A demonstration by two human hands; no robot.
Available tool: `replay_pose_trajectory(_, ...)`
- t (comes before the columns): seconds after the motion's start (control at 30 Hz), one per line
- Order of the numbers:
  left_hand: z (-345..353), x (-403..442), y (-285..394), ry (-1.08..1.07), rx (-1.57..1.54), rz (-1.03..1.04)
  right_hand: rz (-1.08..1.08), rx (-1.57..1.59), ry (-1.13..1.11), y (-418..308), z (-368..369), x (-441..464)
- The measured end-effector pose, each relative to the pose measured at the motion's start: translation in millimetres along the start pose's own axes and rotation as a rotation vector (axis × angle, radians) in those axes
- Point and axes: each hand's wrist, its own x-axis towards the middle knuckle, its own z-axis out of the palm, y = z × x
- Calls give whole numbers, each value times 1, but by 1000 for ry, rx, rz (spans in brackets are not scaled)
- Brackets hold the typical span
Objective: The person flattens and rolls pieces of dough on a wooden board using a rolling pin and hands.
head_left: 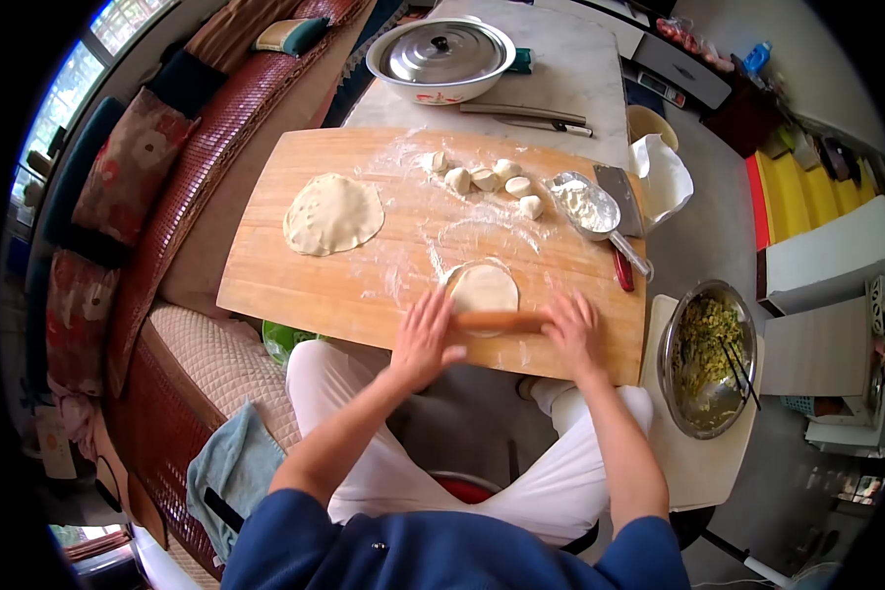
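Note:
A wooden rolling pin (501, 322) lies across the near edge of a round dough sheet (486, 288) on the floured wooden board (275, 280). My left hand (426, 337) holds the pin's left end, fingers reaching forward over it and thumb pointing inward. The right end is under my right hand (572, 332), which hides the tip of the pin. Farther left on the board rests a larger, thin stack or sheet of dough (333, 214). Several small dough pieces (485, 179) sit in loose flour beyond the pin.
A metal scoop of flour (587, 206) and a red-handled cleaver (617, 197) lie at the board's right. Beside it stands a steel bowl of chopped green filling (710, 344) with chopsticks. A lidded basin (441, 57) and a long knife (526, 115) are on the table behind.

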Motion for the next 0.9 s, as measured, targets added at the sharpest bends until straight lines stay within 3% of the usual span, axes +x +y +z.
replay_pose_trajectory(0.13,5,-7,-9,18,-42,-26,-35,-81,0,-30,-19,3)
replay_pose_trajectory(0.27,2,76,-39,173,-72,-173,15,-98,-28,-17,-10,67)
replay_pose_trajectory(0.37,5,96,-36,214,-68,-160,79,-50,16,11,6,70)
replay_pose_trajectory(0.53,-2,-9,12,-15,-73,23,-28,28,-11,20,-4,1)
replay_pose_trajectory(0.63,-2,-16,8,-77,-26,-75,-29,-19,-74,-10,-23,8)
replay_pose_trajectory(0.73,13,38,-33,131,40,-139,-66,-69,-73,-14,-19,61)
replay_pose_trajectory(0.83,4,95,-48,224,-2,-235,45,-5,-56,5,-6,81)
replay_pose_trajectory(0.9,3,92,-38,194,-42,-175,67,1,-13,20,2,71)
